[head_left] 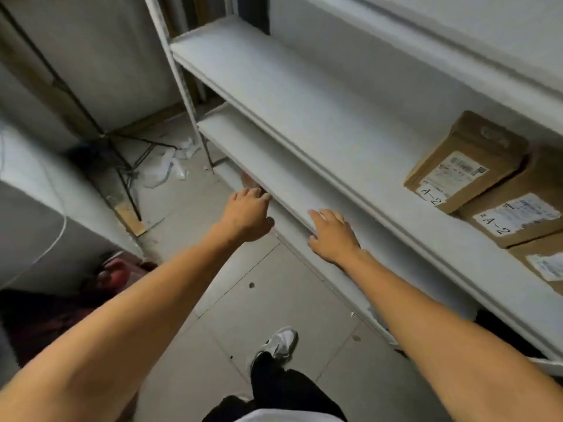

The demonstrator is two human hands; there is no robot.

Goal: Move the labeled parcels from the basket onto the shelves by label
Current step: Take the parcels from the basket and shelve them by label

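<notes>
The left hand [248, 216] reaches under the front edge of the lower shelf [274, 166], its fingertips hidden, so whether its grip holds anything cannot be told. The right hand [332, 236] lies flat on that shelf's edge, fingers straight, grip apart and empty. The cardboard parcels [463, 161], two marked A-2, sit well apart at the right of the frame on the shelf above [304, 117].

Both arms outstretched, left grip [248, 215] and right grip [333, 237] seemingly empty.

Grey tiled floor [243, 306], black tripod stand [122, 147], crumpled white plastic [170, 169] near its feet, white sneaker [281, 342]
</notes>
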